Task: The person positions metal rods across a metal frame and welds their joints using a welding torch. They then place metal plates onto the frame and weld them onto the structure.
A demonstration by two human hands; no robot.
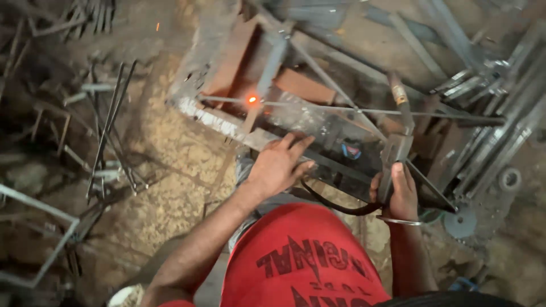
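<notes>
My red shirt (301, 258) fills the bottom of the view. Above it, my right hand (402, 196) is closed around the handle of the welding holder (393, 156), just over the metal frame (267, 139). My left hand (278, 165) lies open, fingers flat on the frame's near bar. 1 orange weld spot (251, 100) glows farther up. Loose rods (111, 125) lie on the ground to the left.
</notes>
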